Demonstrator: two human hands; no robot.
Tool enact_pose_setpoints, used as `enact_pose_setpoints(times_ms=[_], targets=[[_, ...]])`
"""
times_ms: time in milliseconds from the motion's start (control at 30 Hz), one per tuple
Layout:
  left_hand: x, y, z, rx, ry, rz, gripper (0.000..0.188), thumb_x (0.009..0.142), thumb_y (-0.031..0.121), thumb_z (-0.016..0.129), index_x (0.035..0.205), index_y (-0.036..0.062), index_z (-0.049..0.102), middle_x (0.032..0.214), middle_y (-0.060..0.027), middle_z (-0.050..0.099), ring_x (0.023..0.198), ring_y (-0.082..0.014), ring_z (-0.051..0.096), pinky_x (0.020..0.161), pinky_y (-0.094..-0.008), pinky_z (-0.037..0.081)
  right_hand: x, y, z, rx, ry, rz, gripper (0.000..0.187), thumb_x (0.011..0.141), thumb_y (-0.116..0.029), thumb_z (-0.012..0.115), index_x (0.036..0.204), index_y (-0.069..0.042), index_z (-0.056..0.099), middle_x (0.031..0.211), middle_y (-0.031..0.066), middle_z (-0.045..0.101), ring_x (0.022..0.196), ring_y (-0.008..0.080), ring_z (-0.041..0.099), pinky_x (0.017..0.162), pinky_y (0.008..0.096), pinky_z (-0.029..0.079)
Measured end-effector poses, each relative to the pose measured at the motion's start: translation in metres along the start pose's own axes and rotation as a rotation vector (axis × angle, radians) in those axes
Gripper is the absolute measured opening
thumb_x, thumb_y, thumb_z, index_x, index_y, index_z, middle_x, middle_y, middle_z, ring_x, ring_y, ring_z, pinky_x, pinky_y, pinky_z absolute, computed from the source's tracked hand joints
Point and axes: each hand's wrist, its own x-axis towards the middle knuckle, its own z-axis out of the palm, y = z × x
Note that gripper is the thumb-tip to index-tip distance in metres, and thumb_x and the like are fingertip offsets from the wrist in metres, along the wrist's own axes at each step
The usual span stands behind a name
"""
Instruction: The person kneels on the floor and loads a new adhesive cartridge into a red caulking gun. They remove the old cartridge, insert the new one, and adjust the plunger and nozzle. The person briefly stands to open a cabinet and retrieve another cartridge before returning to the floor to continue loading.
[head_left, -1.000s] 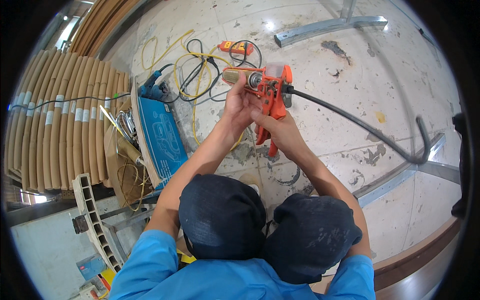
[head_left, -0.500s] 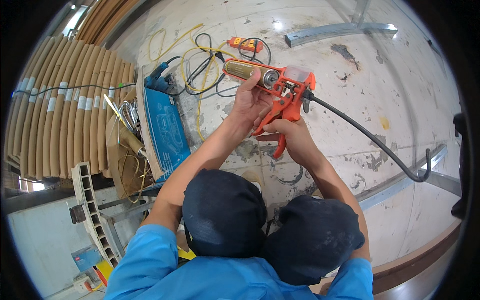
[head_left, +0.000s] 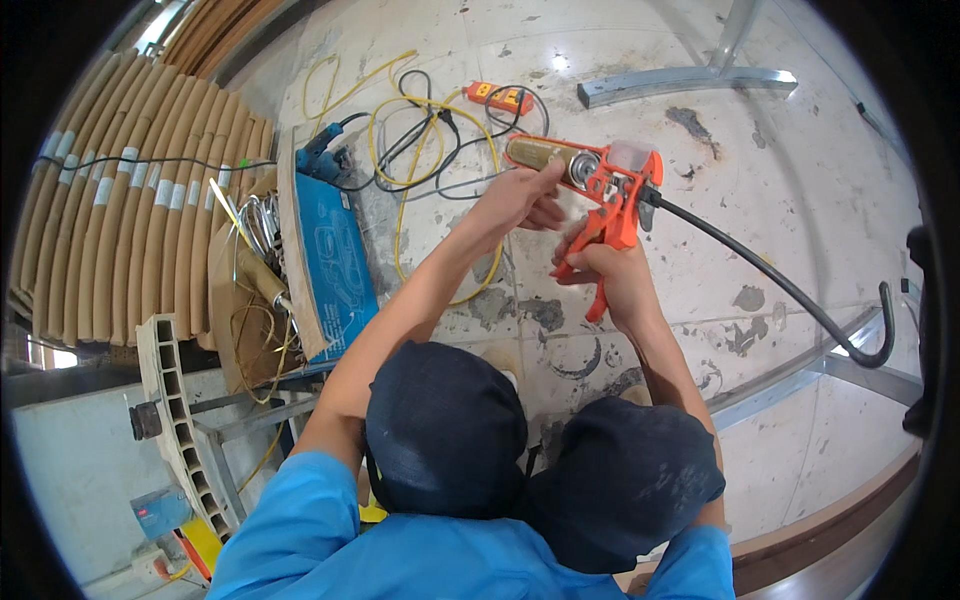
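An orange caulking gun (head_left: 622,190) with a gold-brown cartridge (head_left: 540,153) in its cradle is held out over the floor. My right hand (head_left: 620,275) is wrapped round its handle and trigger. A long black rod with a hooked end (head_left: 820,322) sticks out of its back toward the lower right. Just below the cartridge is my left hand (head_left: 515,205), thumb and fingers apart. The thumb tip overlaps the cartridge's edge; whether it touches cannot be made out.
Yellow and black cables (head_left: 410,140) lie tangled on the floor beside an orange power strip (head_left: 498,97). At left stand a blue power tool (head_left: 320,155), a blue box (head_left: 335,260) and stacked brown rolls (head_left: 130,220). Metal frame bars (head_left: 690,84) rest at the far right.
The caulking gun has shifted right and slightly down with my right hand. My left hand has loosened from around the cartridge and now sits lower beside it.
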Motion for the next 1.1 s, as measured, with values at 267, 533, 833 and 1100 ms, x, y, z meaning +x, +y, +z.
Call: enact_pose_setpoints(times_ms=[267, 533, 833, 1100], targets=[[-0.007, 0.034, -0.015, 0.762, -0.194, 0.836, 0.065, 0.071, 0.013, 0.093, 0.127, 0.0076, 0.061, 0.126, -0.0085, 0.063, 0.117, -0.0180, 0.061, 0.104, -0.0314, 0.047, -0.039, -0.022, -0.042, -0.281, -0.174, 0.062, 0.015, 0.075, -0.002, 0.059, 0.090, 0.002, 0.062, 0.081, 0.0097, 0.066, 0.072, 0.0197, 0.065, 0.066, 0.0335, 0.053], [-0.024, 0.007, 0.019, 0.748, -0.349, 0.668, 0.056, 0.068, 0.010, 0.091, 0.118, 0.0058, 0.068, 0.091, -0.0072, 0.069, 0.082, -0.0183, 0.063, 0.076, -0.0344, 0.050, -0.063, -0.014, -0.071, -0.584, -0.246, 0.104, 0.019, 0.077, -0.004, 0.060, 0.096, -0.003, 0.062, 0.088, 0.0066, 0.065, 0.085, 0.0184, 0.061, 0.080, 0.0332, 0.048], [-0.023, -0.007, 0.032, 0.427, -0.567, 0.291, 0.058, 0.071, 0.004, 0.090, 0.124, 0.0020, 0.066, 0.102, -0.0023, 0.068, 0.092, -0.0124, 0.060, 0.083, -0.0303, 0.050, -0.072, -0.028, -0.092, -0.896, -0.342, 0.108, 0.024, 0.083, -0.012, 0.062, 0.105, -0.003, 0.064, 0.087, 0.0136, 0.065, 0.084, 0.0276, 0.062, 0.080, 0.0392, 0.050], [-0.026, -0.012, 0.032, 0.289, -0.518, 0.249, 0.058, 0.073, 0.008, 0.090, 0.126, 0.0050, 0.065, 0.102, -0.0018, 0.070, 0.092, -0.0114, 0.061, 0.082, -0.0300, 0.050, -0.063, -0.032, -0.093, -0.572, -0.342, 0.171, 0.015, 0.080, -0.010, 0.067, 0.093, -0.002, 0.065, 0.079, 0.0054, 0.064, 0.077, 0.0163, 0.060, 0.073, 0.0327, 0.048]])
